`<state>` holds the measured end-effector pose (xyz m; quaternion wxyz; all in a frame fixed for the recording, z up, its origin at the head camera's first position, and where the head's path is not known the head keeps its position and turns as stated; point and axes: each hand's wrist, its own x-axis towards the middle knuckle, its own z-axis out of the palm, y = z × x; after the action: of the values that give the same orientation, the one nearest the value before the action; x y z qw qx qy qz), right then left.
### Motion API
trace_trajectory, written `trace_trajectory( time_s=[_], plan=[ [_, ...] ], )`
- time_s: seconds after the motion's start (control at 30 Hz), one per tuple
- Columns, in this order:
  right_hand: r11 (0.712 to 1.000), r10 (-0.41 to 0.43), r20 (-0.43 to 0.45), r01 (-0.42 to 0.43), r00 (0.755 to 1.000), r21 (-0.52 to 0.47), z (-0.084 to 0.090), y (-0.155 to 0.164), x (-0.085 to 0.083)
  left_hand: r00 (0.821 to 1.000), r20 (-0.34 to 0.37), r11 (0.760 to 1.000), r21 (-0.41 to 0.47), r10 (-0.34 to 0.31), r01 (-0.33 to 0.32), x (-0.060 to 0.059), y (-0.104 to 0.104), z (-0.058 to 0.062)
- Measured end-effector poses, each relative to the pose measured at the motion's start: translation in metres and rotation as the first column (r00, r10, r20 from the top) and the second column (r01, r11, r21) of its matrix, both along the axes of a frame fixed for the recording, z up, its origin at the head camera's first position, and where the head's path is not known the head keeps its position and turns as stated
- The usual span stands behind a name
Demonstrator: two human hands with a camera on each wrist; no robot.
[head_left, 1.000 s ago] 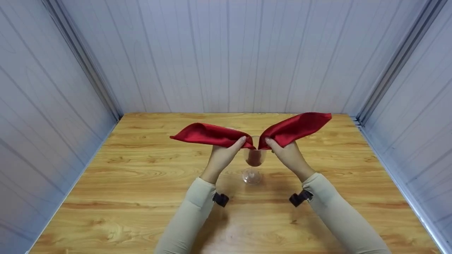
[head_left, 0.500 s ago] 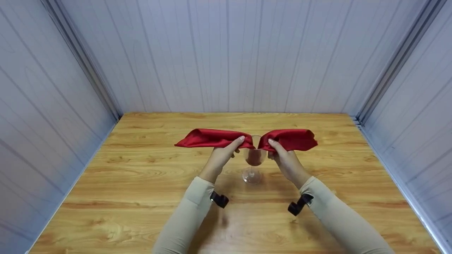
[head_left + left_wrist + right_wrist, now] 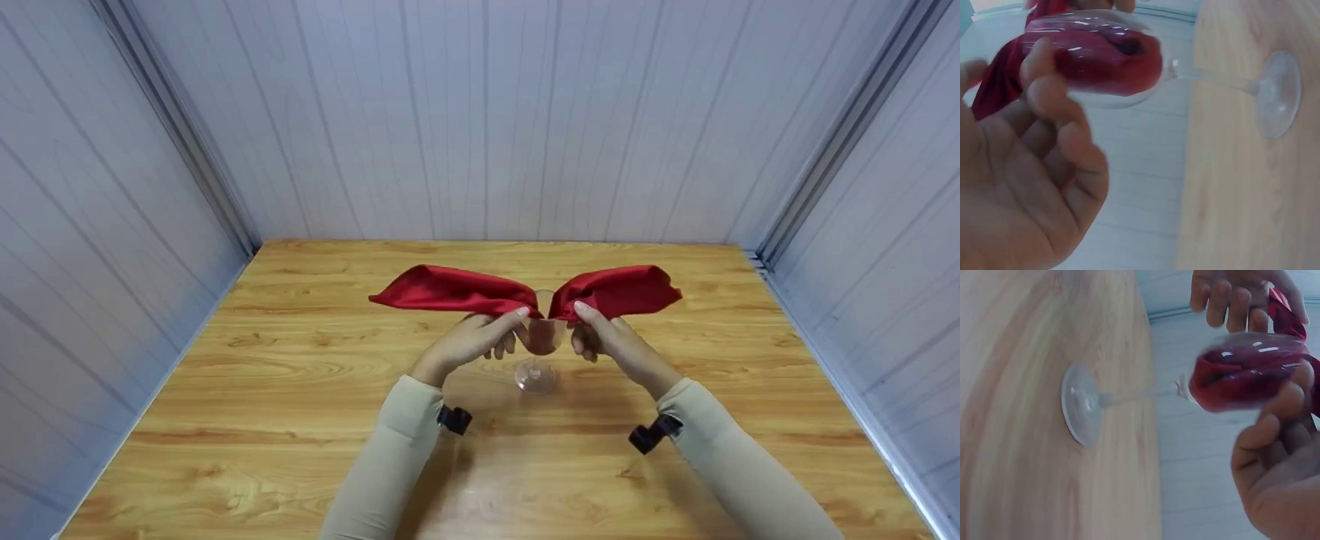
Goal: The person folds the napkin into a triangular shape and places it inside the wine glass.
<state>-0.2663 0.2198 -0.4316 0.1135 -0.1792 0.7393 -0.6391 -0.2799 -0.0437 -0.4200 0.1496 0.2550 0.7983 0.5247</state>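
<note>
A clear stemmed wine glass (image 3: 535, 377) stands upright on the table, with the middle of a shiny red napkin (image 3: 450, 287) stuffed into its bowl. Two folded wings of the napkin spread out over the rim, one to each side. My left hand (image 3: 474, 341) pinches the left wing close to the rim, thumb on top. On the other side, my right hand (image 3: 621, 341) pinches the right wing in the same way. Bunched red cloth (image 3: 1112, 62) shows through the glass in the left wrist view. Fingertips of both hands lie very near the bowl; whether they touch it I cannot tell.
The wood-grain table (image 3: 285, 420) extends around the glass on all sides. Pale panelled walls (image 3: 480, 120) enclose it at the back, left and right. A small black camera (image 3: 454, 420) sits on the left wrist, another camera (image 3: 654, 433) on the right.
The right wing first dropped and shortened, then rose slightly. My left wrist has lowered and turned outward, the fingers now showing below the cloth. The glass has stayed in place.
</note>
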Motion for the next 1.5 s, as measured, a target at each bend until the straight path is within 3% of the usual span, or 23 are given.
trace_trajectory(
  time_s=[0.13, 0.23, 0.37, 0.47, 0.53, 0.57, 0.6, 0.67, 0.73, 0.77, 0.83, 0.87, 0.97, 1.13, 1.23, 1.33, 1.5],
  plan=[
    [0.981, 0.110, -0.059, -0.098, 0.992, 0.169, 0.012, 0.006, 0.004, 0.985, -0.100, 0.987, -0.083, -0.143, 0.135, 0.005, 0.001, 0.010],
    [0.957, 0.179, -0.125, -0.143, 0.976, 0.252, 0.020, 0.009, 0.007, 0.961, -0.172, 0.975, -0.100, -0.215, 0.200, 0.010, 0.003, 0.016],
    [0.934, 0.261, -0.183, -0.201, 0.948, 0.294, 0.031, 0.009, 0.012, 0.924, -0.313, 0.975, -0.031, -0.219, 0.220, 0.015, 0.008, 0.022],
    [0.940, 0.292, -0.221, -0.236, 0.930, 0.247, 0.038, 0.008, 0.017, 0.876, -0.454, 0.972, 0.075, -0.166, 0.223, 0.018, 0.013, 0.026],
    [0.953, 0.279, -0.278, -0.231, 0.919, 0.194, 0.043, 0.007, 0.019, 0.816, -0.569, 0.972, 0.119, -0.102, 0.204, 0.019, 0.015, 0.029],
    [0.962, 0.260, -0.325, -0.214, 0.909, 0.171, 0.045, 0.007, 0.020, 0.772, -0.632, 0.976, 0.121, -0.065, 0.181, 0.019, 0.016, 0.031],
    [0.971, 0.229, -0.379, -0.184, 0.897, 0.151, 0.047, 0.006, 0.021, 0.720, -0.694, 0.983, 0.114, -0.025, 0.145, 0.019, 0.016, 0.033],
    [0.988, 0.143, -0.512, -0.090, 0.847, 0.127, 0.050, 0.004, 0.020, 0.605, -0.795, 0.996, 0.081, 0.037, 0.046, 0.019, 0.016, 0.037],
    [0.992, 0.049, -0.650, 0.041, 0.758, 0.123, 0.052, 0.003, 0.017, 0.500, -0.864, 0.998, 0.030, 0.057, -0.061, 0.017, 0.015, 0.039],
    [0.986, 0.017, -0.710, 0.106, 0.704, 0.128, 0.053, 0.003, 0.015, 0.458, -0.887, 0.994, 0.003, 0.055, -0.112, 0.017, 0.015, 0.040],
    [0.963, -0.013, -0.802, 0.222, 0.597, 0.150, 0.054, 0.003, 0.010, 0.406, -0.913, 0.979, -0.046, 0.039, -0.198, 0.015, 0.015, 0.040],
    [0.950, -0.008, -0.832, 0.263, 0.555, 0.167, 0.055, 0.002, 0.008, 0.390, -0.920, 0.971, -0.067, 0.029, -0.231, 0.015, 0.014, 0.040],
    [0.915, 0.054, -0.881, 0.329, 0.471, 0.232, 0.054, 0.002, 0.003, 0.370, -0.929, 0.952, -0.110, 0.004, -0.286, 0.013, 0.014, 0.038],
    [0.889, 0.139, -0.895, 0.346, 0.423, 0.301, 0.047, 0.003, -0.002, 0.362, -0.932, 0.950, -0.126, -0.015, -0.286, 0.010, 0.013, 0.034],
    [0.882, 0.155, -0.894, 0.347, 0.421, 0.317, 0.042, 0.006, -0.004, 0.368, -0.929, 0.952, -0.131, -0.020, -0.278, 0.009, 0.012, 0.033],
    [0.878, 0.157, -0.884, 0.347, 0.441, 0.329, 0.037, 0.009, -0.005, 0.383, -0.923, 0.948, -0.146, -0.028, -0.283, 0.010, 0.010, 0.031],
    [0.872, 0.145, -0.843, 0.337, 0.518, 0.356, 0.030, 0.013, -0.004, 0.405, -0.914, 0.939, -0.168, -0.033, -0.301, 0.010, 0.007, 0.027]
  ],
)
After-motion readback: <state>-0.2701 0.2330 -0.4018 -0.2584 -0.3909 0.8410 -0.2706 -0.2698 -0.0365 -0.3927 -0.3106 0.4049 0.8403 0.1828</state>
